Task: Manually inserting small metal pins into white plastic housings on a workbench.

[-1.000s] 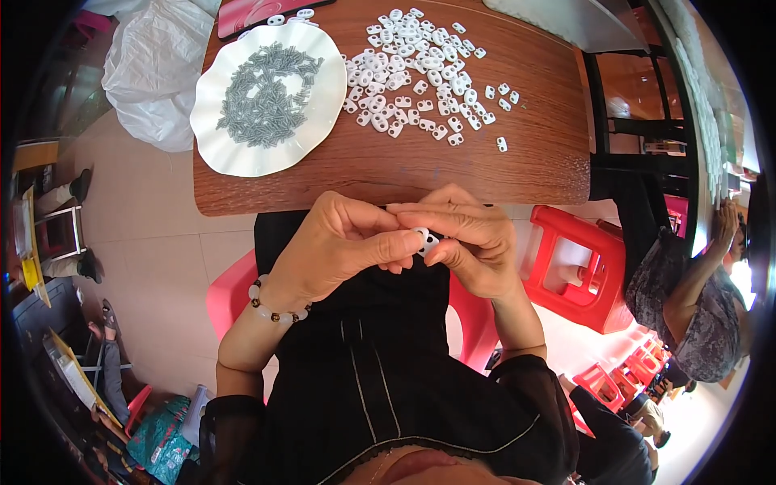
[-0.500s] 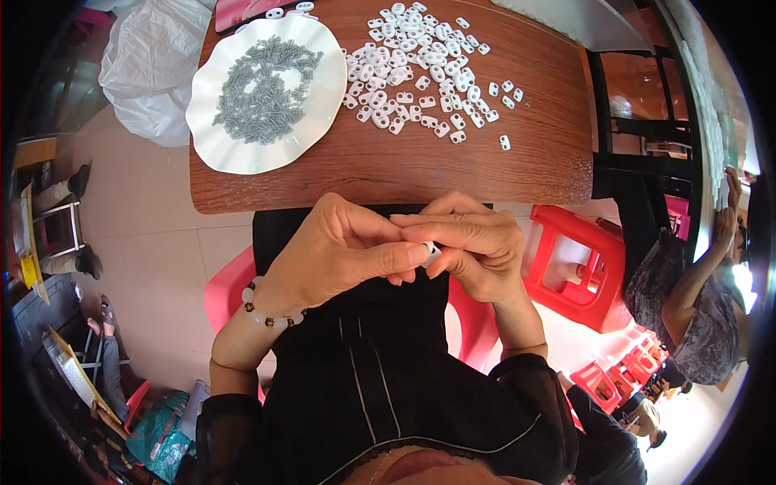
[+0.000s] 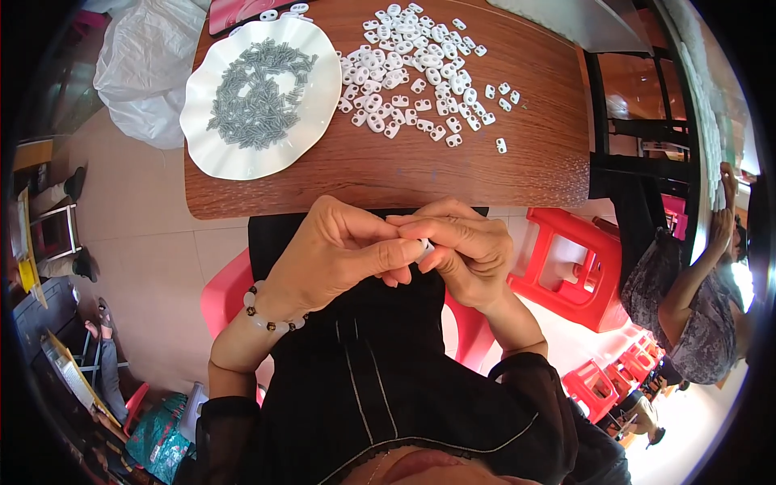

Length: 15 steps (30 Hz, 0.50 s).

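My left hand (image 3: 356, 249) and my right hand (image 3: 465, 249) meet in front of the table edge. Both pinch one small white two-hole cord lock (image 3: 423, 249) between thumbs and fingertips, and most of it is covered by them. On the table, a white wavy-rimmed plate (image 3: 198, 133) bears a heap of small grey metal springs (image 3: 259, 113). To its right lies a loose pile of white two-hole cord locks (image 3: 404, 61), with several scattered apart at the pile's right side.
The brown wooden table (image 3: 485, 182) ends just beyond my hands. Behind the plate lies a pink flat case (image 3: 250, 12). A white plastic bag (image 3: 141, 73) hangs at the left. A red stool (image 3: 602, 275) stands at the right, near another person (image 3: 687, 307).
Both hands stay pinched together on the cord lock, with a slight shift of the fingertips. The whole view has moved a little, so the table and plate appear slightly further left.
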Each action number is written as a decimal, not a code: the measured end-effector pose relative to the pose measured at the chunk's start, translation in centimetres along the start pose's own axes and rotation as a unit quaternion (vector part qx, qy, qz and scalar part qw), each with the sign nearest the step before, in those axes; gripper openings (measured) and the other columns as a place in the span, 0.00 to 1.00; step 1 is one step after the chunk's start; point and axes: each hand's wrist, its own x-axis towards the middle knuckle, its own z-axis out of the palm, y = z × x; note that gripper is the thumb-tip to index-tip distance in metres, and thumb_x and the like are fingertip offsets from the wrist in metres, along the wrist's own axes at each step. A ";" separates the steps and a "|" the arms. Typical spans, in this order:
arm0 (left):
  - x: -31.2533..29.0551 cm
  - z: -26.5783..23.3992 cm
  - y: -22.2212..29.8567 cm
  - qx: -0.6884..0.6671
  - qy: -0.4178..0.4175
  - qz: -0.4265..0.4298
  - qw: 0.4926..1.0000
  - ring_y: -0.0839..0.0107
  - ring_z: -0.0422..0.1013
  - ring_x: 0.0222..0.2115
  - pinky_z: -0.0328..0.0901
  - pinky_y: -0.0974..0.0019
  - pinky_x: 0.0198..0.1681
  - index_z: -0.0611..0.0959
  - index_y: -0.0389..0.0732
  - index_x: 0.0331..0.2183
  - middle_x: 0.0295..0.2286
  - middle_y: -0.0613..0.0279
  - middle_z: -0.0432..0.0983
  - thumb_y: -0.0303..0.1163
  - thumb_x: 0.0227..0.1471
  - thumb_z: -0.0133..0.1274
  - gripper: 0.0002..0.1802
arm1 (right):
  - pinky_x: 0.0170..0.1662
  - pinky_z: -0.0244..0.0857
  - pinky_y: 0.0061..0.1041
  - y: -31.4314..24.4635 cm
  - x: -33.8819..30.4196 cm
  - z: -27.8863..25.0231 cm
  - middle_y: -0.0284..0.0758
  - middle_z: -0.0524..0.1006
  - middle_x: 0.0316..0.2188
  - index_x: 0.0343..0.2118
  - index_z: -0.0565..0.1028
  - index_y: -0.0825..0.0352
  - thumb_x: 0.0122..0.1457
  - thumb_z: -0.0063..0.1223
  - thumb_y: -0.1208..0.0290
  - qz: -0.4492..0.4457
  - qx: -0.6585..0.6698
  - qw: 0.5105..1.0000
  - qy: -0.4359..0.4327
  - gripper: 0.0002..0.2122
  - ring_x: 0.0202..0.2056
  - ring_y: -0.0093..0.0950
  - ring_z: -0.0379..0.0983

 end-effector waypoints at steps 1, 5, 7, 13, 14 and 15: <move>0.1 -0.1 -0.2 0.012 0.002 0.012 1.000 0.80 0.72 0.21 0.68 0.77 0.26 0.85 0.31 0.28 0.21 0.60 0.79 0.29 0.53 0.57 0.10 | 0.36 0.71 0.25 0.0 -0.1 0.1 0.45 0.81 0.33 0.37 0.80 0.72 0.57 0.57 0.62 0.026 -0.003 1.000 0.015 0.15 0.36 0.31 0.76; 0.6 -0.1 -0.6 0.017 0.002 0.019 1.000 0.80 0.72 0.21 0.68 0.77 0.26 0.85 0.31 0.28 0.20 0.61 0.79 0.30 0.53 0.57 0.10 | 0.38 0.71 0.26 0.3 -0.2 -0.1 0.44 0.80 0.34 0.37 0.79 0.72 0.58 0.56 0.64 0.037 -0.012 0.999 0.014 0.14 0.37 0.32 0.76; 1.1 -0.2 -0.9 0.033 0.018 0.026 0.999 0.80 0.72 0.21 0.68 0.77 0.26 0.85 0.31 0.29 0.20 0.60 0.79 0.30 0.54 0.57 0.10 | 0.38 0.70 0.25 1.2 0.1 -0.4 0.40 0.81 0.35 0.40 0.79 0.71 0.54 0.59 0.73 -0.016 -0.074 0.997 -0.002 0.12 0.33 0.28 0.76; 2.0 -0.2 -1.4 0.021 0.026 0.077 0.996 0.79 0.73 0.22 0.68 0.76 0.28 0.84 0.31 0.32 0.22 0.58 0.79 0.32 0.56 0.55 0.12 | 0.41 0.68 0.24 2.1 0.2 -0.1 0.38 0.81 0.38 0.42 0.78 0.71 0.58 0.55 0.70 0.011 0.023 0.999 0.045 0.12 0.36 0.27 0.75; 2.0 -0.3 -1.4 0.023 0.025 0.080 0.996 0.79 0.73 0.22 0.68 0.76 0.28 0.84 0.31 0.32 0.22 0.58 0.79 0.32 0.56 0.55 0.12 | 0.41 0.68 0.24 2.2 0.2 -0.2 0.38 0.81 0.38 0.42 0.78 0.71 0.58 0.55 0.70 0.008 0.022 0.999 0.045 0.12 0.36 0.27 0.75; 2.1 -0.4 -1.4 0.023 0.020 0.080 0.996 0.79 0.72 0.22 0.68 0.76 0.28 0.84 0.32 0.32 0.23 0.58 0.79 0.33 0.56 0.54 0.13 | 0.43 0.67 0.26 2.3 0.2 -0.5 0.41 0.79 0.41 0.43 0.77 0.72 0.59 0.54 0.68 0.023 0.043 0.998 0.025 0.14 0.38 0.28 0.74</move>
